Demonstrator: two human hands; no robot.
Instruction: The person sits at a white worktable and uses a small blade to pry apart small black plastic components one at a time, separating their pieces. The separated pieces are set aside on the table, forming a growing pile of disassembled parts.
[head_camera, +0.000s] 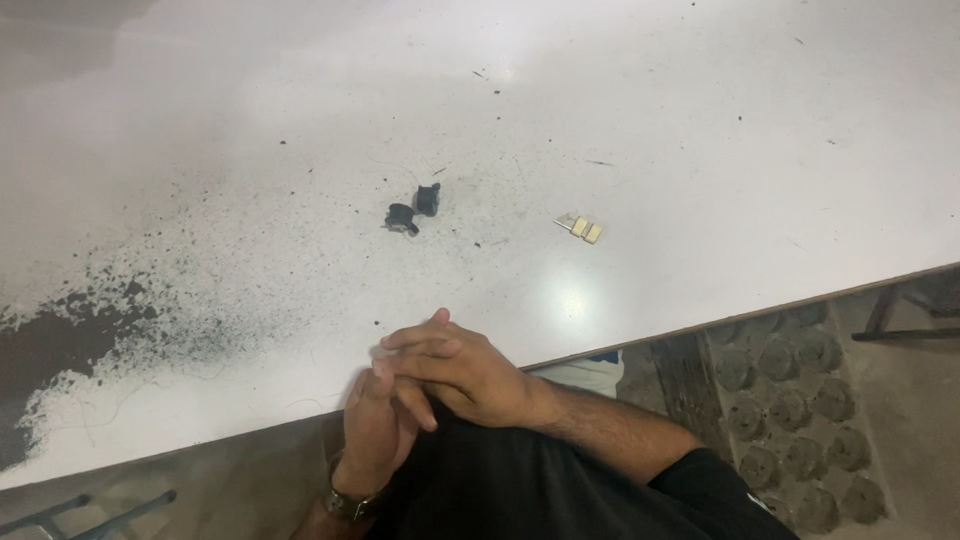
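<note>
Your right hand (470, 372) lay over your left hand (375, 430) at the table (700, 150) edge, fingers loosely folded together and holding nothing. The two black parts (413, 209) sat well beyond your fingertips, just beside each other, with the small tan clip (581, 228) off to the right of them. Reaching blind across the dusty top, you could have knocked them apart or smeared the black grit (90, 330)

White table (700, 120) bears two black parts (414, 209) and tan clips (585, 229).
</note>
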